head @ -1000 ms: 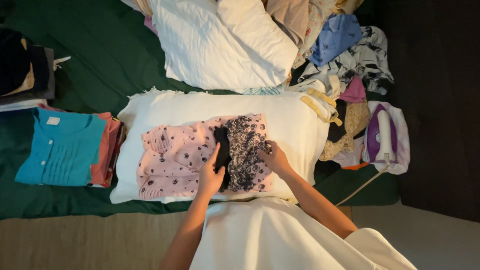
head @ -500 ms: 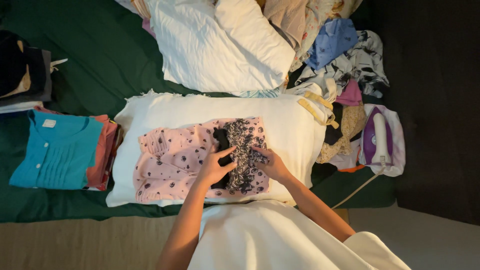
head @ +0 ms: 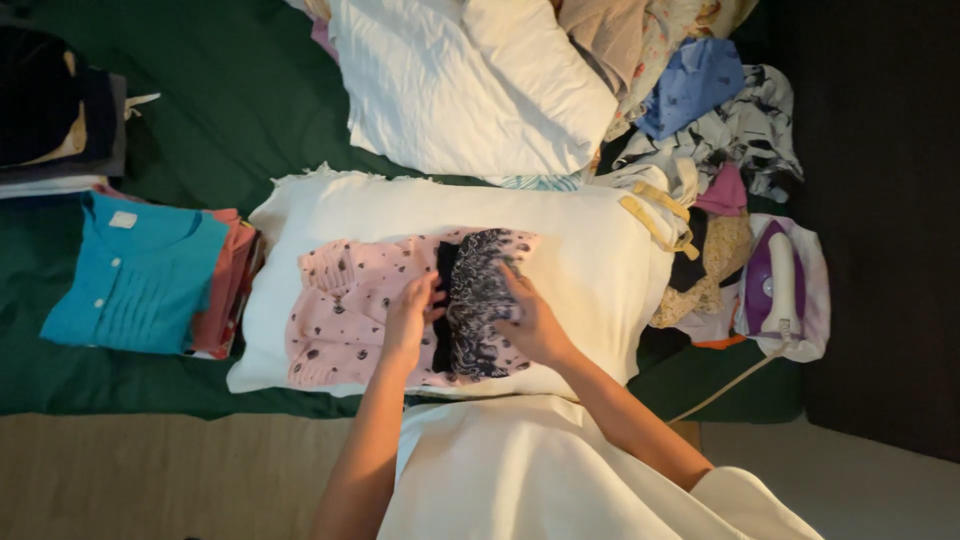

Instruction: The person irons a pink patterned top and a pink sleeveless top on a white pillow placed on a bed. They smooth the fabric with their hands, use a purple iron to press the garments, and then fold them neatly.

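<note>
Pink garment (head: 350, 315) on white pillow (head: 590, 260), dark patterned end (head: 480, 300) folded over; left hand (head: 408, 322) and right hand (head: 532, 322) flat on fold, clasping nothing; folded stack (head: 140, 275) left, unfolded heap (head: 700, 110) far right

both hands lie flat on a pink patterned garment (head: 345, 320) spread over a white pillow (head: 590, 250). the left hand (head: 408, 322) and right hand (head: 528, 318) press a dark lacy fold (head: 478, 300) between them, so no gap is left between the fingers. beyond the fingertips, bare pillow gives open room up to a second white pillow (head: 450, 90). outward from the right hand's fingers, a heap of clothes (head: 715, 120) and a purple iron (head: 775, 278) block the way. outward from the left hand's fingers, past the pillow edge, a folded teal shirt (head: 135, 275) sits on green bedding (head: 250, 110), with open bedding above it.
</note>
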